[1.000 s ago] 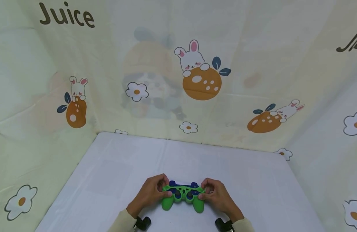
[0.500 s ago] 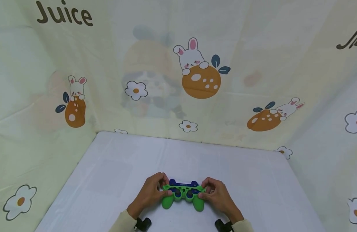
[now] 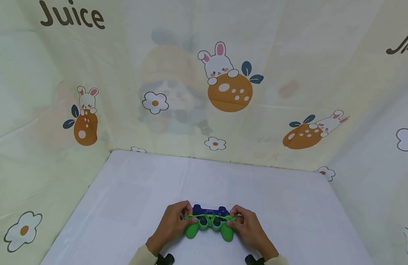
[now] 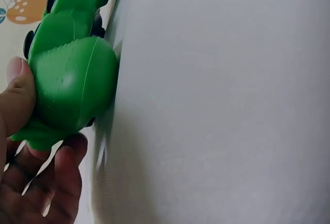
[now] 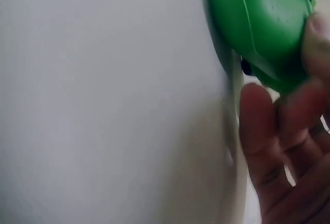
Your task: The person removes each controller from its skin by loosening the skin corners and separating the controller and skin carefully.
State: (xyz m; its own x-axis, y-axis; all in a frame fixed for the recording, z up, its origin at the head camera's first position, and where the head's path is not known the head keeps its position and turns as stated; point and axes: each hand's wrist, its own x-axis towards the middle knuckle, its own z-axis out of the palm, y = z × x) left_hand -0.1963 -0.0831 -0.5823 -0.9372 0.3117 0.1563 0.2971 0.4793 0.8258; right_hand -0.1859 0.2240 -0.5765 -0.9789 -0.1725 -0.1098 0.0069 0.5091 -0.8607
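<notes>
A blue game controller (image 3: 209, 211) in a green, rubbery-looking cover (image 3: 192, 231) lies low in the middle of the head view, its grips toward the person. The cover's upper edge is pulled down off the controller's top, baring the blue body and its SONY lettering. My left hand (image 3: 173, 222) pinches the cover at the left shoulder, thumb on the front. On the opposite shoulder my right hand (image 3: 251, 225) does the same. Both wrist views show a green grip, in the left one (image 4: 77, 80) and the right one (image 5: 260, 20), close to the tabletop, with fingers curled behind the cover's edge.
The white-covered table (image 3: 157, 176) spreads around the hands. Pale fabric walls (image 3: 257, 121) printed with rabbits, oranges and flowers stand at the back and both sides. A black wrist camera (image 3: 165, 259) sits at the left sleeve, another (image 3: 253, 260) at the right.
The cover's upper edge has slid down toward the grips, pulled by both hands. More of the blue top shows, and the SONY lettering has come into sight.
</notes>
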